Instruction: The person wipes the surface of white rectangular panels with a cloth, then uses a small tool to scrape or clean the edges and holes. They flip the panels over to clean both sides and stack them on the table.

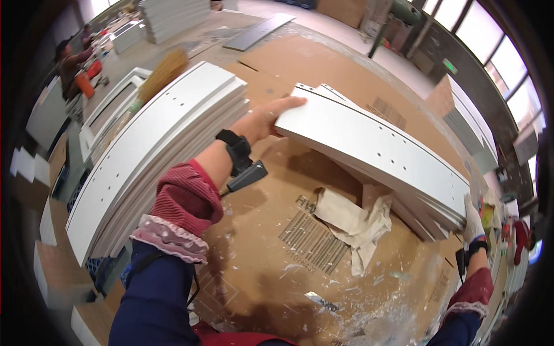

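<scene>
A long white board (375, 141) with small drilled holes lies across the middle right, over a pile of similar boards (424, 222). My left hand (276, 117) is bare and closed around its left end, thumb on top. At the other end, my right hand (474, 224), in a pale glove, grips the board's edge; its fingers are partly hidden. Whether the board is lifted off the pile I cannot tell. A crumpled off-white cloth (360, 222) lies on the cardboard in front of the pile. Left of my left arm stands a tall stack of white drilled boards (153, 130).
Brown cardboard (248, 288) with white scraps covers the work surface. A broom (164, 75) and white frames (109, 106) are beyond the left stack. More stacked panels (464, 124) stand at the right. A grey plank (259, 32) lies at the back; another person (72, 66) is far left.
</scene>
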`<state>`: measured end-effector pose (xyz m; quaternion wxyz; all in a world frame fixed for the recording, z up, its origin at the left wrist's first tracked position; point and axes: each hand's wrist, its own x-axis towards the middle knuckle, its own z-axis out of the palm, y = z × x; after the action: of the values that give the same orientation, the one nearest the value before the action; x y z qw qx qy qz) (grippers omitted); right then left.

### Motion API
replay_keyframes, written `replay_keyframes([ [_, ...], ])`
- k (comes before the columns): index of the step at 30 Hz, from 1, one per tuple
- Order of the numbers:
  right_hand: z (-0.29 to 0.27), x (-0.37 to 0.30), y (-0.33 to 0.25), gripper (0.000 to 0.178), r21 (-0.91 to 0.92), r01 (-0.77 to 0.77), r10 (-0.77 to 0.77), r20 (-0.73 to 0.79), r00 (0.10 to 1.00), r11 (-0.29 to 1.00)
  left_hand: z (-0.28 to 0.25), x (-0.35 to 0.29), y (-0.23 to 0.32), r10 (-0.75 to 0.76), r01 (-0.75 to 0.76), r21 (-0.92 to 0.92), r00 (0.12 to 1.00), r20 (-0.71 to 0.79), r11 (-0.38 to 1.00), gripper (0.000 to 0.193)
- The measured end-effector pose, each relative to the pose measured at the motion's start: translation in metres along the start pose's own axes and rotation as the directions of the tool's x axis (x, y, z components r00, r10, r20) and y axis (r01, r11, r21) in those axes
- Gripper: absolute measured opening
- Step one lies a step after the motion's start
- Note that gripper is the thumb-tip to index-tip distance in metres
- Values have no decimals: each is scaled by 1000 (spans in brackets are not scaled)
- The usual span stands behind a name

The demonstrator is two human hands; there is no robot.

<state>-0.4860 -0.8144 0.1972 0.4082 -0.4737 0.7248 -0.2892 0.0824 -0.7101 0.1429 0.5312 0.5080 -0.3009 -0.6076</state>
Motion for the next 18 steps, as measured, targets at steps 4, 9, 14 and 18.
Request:
replay_keyframes([
  [4,-4,3,4,61,-12,-8,9,26,1000,1000,13,-36,-30,89,-78,-150,993,72,986,55],
  [9,-22,22,12,66,-25,-66,69,109,992,997,15,-104,-68,-31,86,-334,985,168,939,52],
  [14,-9,1,5,56,106,25,-43,172,984,994,23,-153,-113,47,13,-398,989,140,917,61],
  [18,-10,-16,10,60,35,87,-92,182,979,996,23,-203,-137,57,7,-448,990,130,894,65],
])
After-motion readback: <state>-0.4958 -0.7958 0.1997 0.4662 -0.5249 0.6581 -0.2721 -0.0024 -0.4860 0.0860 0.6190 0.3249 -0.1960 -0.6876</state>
